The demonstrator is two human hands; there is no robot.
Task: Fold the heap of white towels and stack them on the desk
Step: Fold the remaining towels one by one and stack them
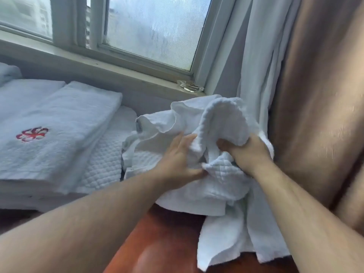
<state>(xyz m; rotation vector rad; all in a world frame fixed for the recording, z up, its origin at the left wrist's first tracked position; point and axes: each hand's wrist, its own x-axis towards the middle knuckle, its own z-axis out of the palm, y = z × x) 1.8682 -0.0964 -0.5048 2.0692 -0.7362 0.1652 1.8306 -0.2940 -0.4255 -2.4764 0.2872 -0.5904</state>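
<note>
A crumpled heap of white towels (199,123) lies at the right end of the reddish-brown desk (165,243), part of it hanging over the front edge. My left hand (177,160) lies on the heap with the thumb pinching a quilted fold. My right hand (246,152) grips a bunched towel from the heap, its fingers buried in the cloth. To the left sits a stack of folded white towels (59,127); the top one bears a red embroidered emblem (32,133). A quilted white towel (106,160) lies flat beneath that stack.
A window sill (122,69) and window run behind the desk. A glass ashtray (190,86) sits on the sill. White sheer curtain (254,66) and brown curtain (319,95) hang close on the right, right beside the heap.
</note>
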